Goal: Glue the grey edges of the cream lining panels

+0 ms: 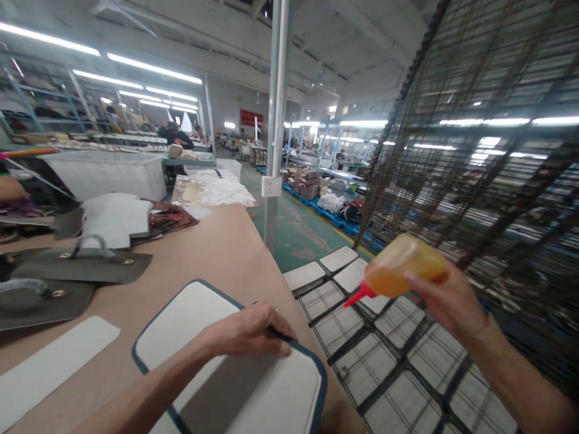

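My left hand (260, 328) grips the upper edge of a white panel with dark blue edging (280, 386), its fingers bent over the rim. Beneath it, partly covered, lies a second white panel with the same edging (181, 322) on the table. Out to the right, my right hand (446, 295) is wrapped round a squeeze bottle (400, 268) of amber liquid. The bottle's red nozzle (359, 293) points down and left, apart from the panels and over the rack.
Beside the brown table (226, 241) is a wire rack (375, 337) carrying several pale panels. Raised wire shelves (479, 120) stand behind it. A metal post (274, 120) rises past the table edge. Dark handled pieces (85, 262) and a white strip (58, 367) lie at left.
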A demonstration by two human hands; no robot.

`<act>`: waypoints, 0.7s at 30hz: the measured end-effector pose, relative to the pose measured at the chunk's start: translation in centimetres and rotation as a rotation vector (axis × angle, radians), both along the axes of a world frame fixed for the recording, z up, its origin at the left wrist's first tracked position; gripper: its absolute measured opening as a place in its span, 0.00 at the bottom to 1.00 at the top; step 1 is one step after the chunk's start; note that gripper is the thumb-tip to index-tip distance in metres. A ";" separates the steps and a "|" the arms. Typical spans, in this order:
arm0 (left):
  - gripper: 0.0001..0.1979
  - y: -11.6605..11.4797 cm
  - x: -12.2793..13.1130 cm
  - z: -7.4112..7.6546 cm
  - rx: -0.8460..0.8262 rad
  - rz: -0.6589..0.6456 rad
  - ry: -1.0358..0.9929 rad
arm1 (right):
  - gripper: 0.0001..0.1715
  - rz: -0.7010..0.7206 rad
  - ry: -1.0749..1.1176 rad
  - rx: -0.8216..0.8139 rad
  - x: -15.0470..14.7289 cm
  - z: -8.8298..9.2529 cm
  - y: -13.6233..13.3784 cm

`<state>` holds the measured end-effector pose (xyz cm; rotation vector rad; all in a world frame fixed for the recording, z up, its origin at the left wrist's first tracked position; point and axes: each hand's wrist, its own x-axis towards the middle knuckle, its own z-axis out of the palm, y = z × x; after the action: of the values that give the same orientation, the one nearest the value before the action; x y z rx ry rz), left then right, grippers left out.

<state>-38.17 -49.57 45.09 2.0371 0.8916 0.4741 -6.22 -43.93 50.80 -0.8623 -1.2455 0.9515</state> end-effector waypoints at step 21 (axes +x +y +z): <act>0.20 -0.4 -1.6 2.8 -0.162 -0.188 -0.008 | 0.27 0.214 0.209 -0.053 -5.1 -4.2 -4.1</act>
<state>-39.73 -49.93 47.86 1.9458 0.7017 0.2962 -11.27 -48.06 46.58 -0.6602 -1.1507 1.2186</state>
